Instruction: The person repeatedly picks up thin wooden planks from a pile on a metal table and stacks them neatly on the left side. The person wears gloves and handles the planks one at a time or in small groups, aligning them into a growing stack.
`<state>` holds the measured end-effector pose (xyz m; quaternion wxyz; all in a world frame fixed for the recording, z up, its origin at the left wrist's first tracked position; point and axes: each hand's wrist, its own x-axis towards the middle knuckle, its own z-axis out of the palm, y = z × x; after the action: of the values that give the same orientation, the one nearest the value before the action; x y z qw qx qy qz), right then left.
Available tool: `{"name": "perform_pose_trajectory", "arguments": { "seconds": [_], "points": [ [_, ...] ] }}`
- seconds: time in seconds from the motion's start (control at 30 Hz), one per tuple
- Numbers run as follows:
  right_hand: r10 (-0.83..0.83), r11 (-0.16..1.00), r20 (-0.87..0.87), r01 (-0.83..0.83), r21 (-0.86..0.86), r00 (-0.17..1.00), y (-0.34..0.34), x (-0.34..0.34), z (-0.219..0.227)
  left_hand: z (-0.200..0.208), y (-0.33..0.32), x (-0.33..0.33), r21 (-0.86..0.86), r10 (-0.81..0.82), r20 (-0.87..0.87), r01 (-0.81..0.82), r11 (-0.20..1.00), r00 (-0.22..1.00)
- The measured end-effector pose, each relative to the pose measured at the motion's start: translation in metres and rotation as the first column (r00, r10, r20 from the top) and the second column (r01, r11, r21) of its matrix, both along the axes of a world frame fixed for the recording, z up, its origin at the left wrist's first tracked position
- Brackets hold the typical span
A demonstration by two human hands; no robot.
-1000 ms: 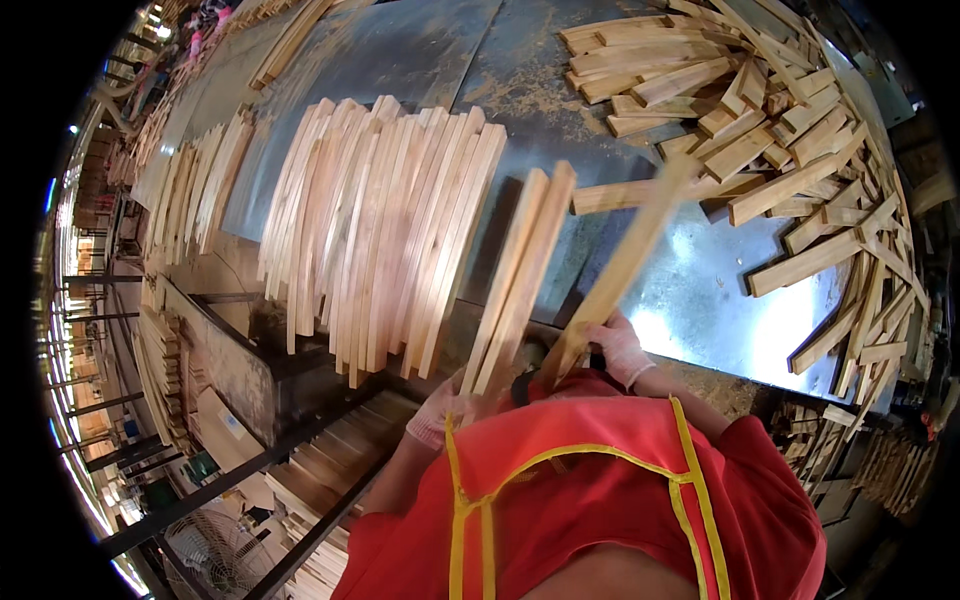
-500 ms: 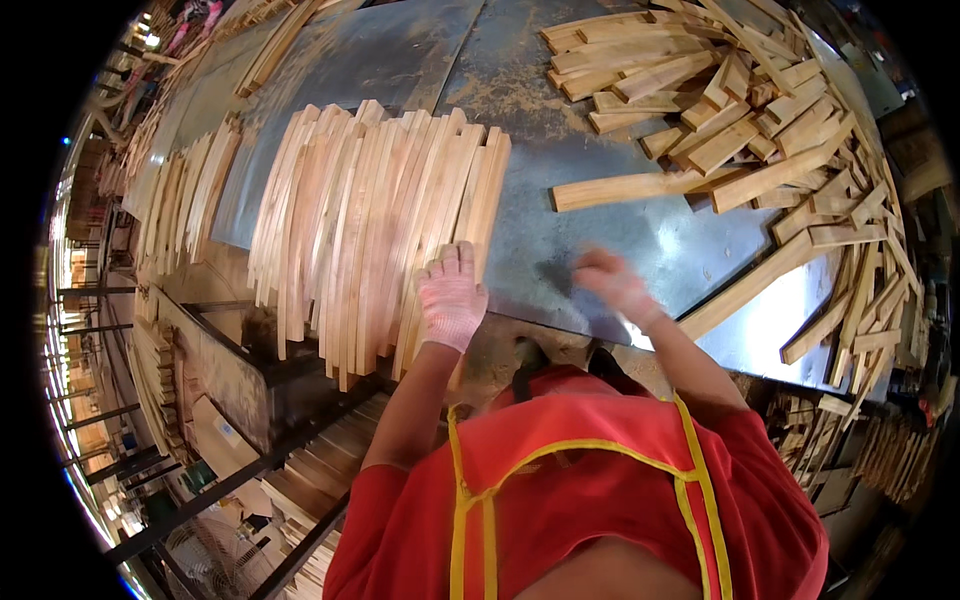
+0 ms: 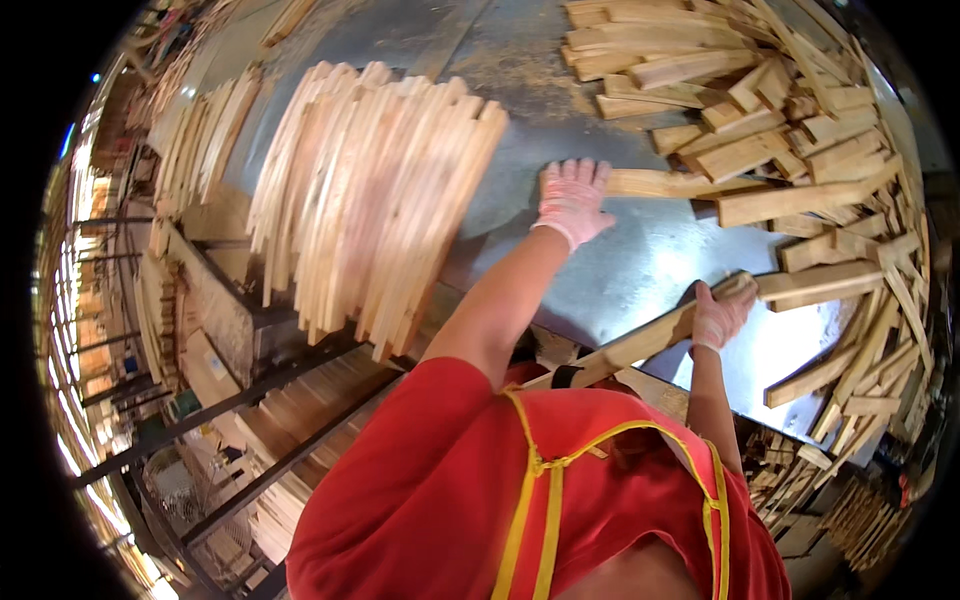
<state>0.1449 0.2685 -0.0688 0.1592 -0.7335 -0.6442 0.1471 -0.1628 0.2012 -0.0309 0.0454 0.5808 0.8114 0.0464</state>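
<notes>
The left hand (image 3: 573, 205) has been lifted from the row of sticks (image 3: 370, 200) and laid, fingers spread, over the end of a loose board (image 3: 670, 184). By the right hand (image 3: 722, 315), empty half a second ago, a slanting board (image 3: 650, 340) has been grasped and brought toward the body.

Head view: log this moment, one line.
left hand: at end of wooden plank | right hand: on second wooden plank | aligned battens: left of both hands

glossy metal table (image 3: 630, 255), matt wooden plank (image 3: 645, 338)
</notes>
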Motion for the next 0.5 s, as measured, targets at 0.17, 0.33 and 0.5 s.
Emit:
{"name": "perform_pose_trajectory", "arguments": {
  "seconds": [0.17, 0.33, 0.5],
  "points": [
    [-0.175, 0.981, -0.207, 0.189, 0.050, 0.963, 0.019, -0.015, -0.015, 0.024, -0.056, 0.004, -0.206, -0.091, 0.236, 0.141, 0.968, 0.967],
    [-0.185, 0.983, -0.938, 0.053, -0.177, 0.294, 0.015, -0.053, -0.008, 0.038, -0.223, -0.008, -0.274, 0.304, 0.901, -0.136, 0.952, 0.311],
    [0.169, 0.918, -0.717, -0.373, -0.135, 0.676, -0.021, -0.160, 0.006, 0.031, -0.302, 0.028, -0.387, 0.153, 0.842, -0.383, 0.839, -0.517]
  ]
}}
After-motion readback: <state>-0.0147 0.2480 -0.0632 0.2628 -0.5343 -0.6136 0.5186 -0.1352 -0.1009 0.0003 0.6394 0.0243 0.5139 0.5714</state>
